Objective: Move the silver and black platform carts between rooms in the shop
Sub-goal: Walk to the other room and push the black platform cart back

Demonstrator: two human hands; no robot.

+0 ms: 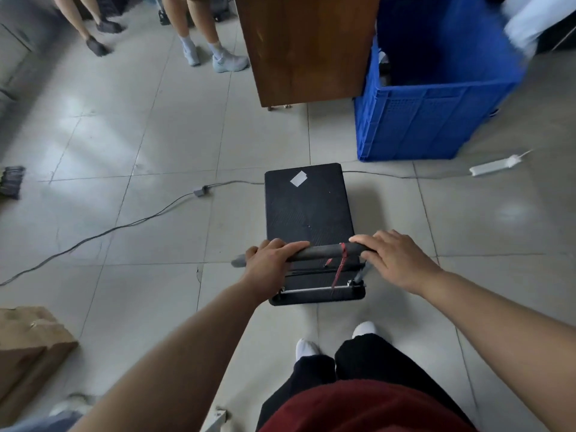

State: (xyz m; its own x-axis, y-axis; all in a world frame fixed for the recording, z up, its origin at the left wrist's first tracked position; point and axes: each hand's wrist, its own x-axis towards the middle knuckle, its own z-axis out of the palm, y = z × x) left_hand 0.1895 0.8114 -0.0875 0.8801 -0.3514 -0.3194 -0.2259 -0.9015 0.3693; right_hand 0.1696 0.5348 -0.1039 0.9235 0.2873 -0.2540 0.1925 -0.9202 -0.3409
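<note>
Here both hands clamp the handle (324, 251): left hand (270, 260), right hand (393, 257). Cart (307, 207) is empty, likely light, rigid; may snag on cable (124, 226).

Floor (131, 126): pale grey tiles.
Platform cart (307, 207): black, standing on the tiles.
Beyond the cart: blue crate (436, 120), wooden cabinet (305, 48).
Left of the cart: grey cable (124, 227), cardboard box (28, 347).
Right of the cart: white power strip (495, 165).

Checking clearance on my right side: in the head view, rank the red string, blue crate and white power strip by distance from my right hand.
From the right hand:
1. Red string, tied on the handle just left.
2. Blue crate, ahead.
3. White power strip, ahead-right; too close to the crate to call.
</note>
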